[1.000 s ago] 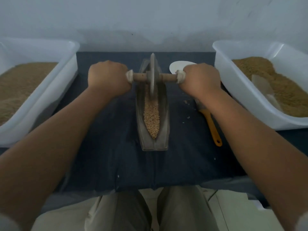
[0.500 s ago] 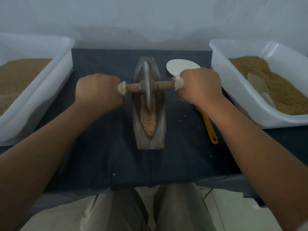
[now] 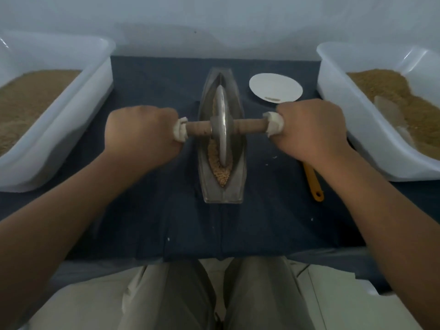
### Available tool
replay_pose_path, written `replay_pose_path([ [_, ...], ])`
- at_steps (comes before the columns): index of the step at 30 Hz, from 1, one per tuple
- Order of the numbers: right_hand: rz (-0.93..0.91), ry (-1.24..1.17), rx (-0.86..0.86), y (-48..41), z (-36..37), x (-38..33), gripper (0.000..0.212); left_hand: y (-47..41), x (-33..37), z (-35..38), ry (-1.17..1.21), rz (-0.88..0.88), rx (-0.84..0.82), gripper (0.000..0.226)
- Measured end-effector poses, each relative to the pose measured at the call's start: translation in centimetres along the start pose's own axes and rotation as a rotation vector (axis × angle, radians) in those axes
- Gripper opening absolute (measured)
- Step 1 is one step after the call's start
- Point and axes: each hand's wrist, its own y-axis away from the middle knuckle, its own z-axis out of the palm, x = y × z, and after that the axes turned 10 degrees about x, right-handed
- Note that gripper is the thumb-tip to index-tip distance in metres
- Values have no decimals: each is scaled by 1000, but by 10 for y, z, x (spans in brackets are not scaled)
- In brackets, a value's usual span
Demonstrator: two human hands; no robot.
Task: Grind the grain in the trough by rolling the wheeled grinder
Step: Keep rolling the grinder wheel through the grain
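A boat-shaped metal trough (image 3: 238, 184) lies lengthwise on the dark blue cloth, with tan grain (image 3: 222, 176) in its groove. The wheeled grinder (image 3: 223, 125), a metal disc on a wooden axle, stands upright in the trough's middle. My left hand (image 3: 140, 136) grips the axle's left end, which is wrapped in white cloth. My right hand (image 3: 312, 129) grips the wrapped right end. Grain shows beside and in front of the disc; the part under it is hidden.
Two white plastic tubs of brown grain flank the trough, the left tub (image 3: 78, 96) and the right tub (image 3: 338, 96). A white plate (image 3: 275, 88) sits behind my right hand. An orange-handled tool (image 3: 313, 184) lies under my right wrist. My knees are below the table edge.
Both hands have pulled the grinder toward me along the trough, from its far end to the middle. The grip on the axle is unchanged.
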Motion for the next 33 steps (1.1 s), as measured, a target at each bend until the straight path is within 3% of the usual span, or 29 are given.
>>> replay_pose_path([
  [7, 90, 18, -63, -58, 29, 0, 46, -60, 4, 45, -12, -138, -179, 31],
  [12, 38, -4, -68, -51, 15, -3, 40, -49, 3, 34, 10, -118, -194, 35],
  [16, -30, 6, -92, -11, -11, -1, 37, -5, -3, 4, 22, 0, -80, 45],
  [19, 29, -47, -127, 9, -15, -2, 45, 0, -6, 1, 48, 68, 37, 45],
  [23, 109, 27, -130, -18, 13, -3, 46, -47, -2, 31, -60, 43, -141, 39],
  [27, 129, 3, -102, -60, 23, -3, 41, -80, -2, 46, -10, -61, -238, 33],
  [30, 122, 5, -185, -53, 18, -4, 36, -62, 1, 29, -36, -19, -182, 33],
  [33, 93, 0, -204, -10, 0, -4, 49, -25, 1, 3, 7, 77, -54, 41],
])
